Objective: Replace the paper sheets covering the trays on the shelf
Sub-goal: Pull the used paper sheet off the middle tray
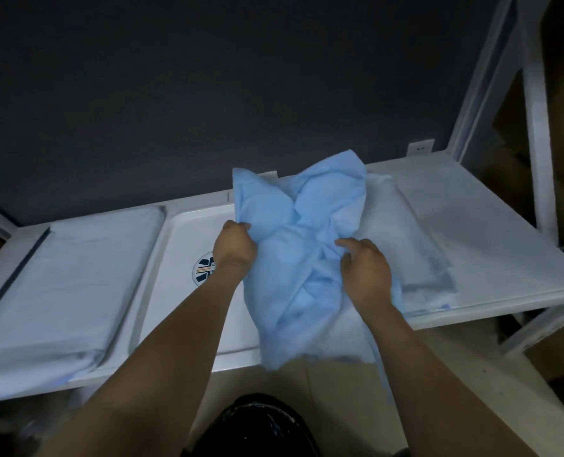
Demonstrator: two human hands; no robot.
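Your left hand (235,249) grips the crumpled blue sheet (307,232) at its left edge, fingers curled tight. Your right hand (366,270) pinches its middle folds. The sheet is bunched over the bare middle tray (178,258) on the shelf (488,225). Left cover (69,278) and right cover (412,239) lie flat.

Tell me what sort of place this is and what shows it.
Probably a clinic or lab supply room: a white metal shelf, a white emblem-marked tray, and a crumpled blue paper sheet of the disposable kind.
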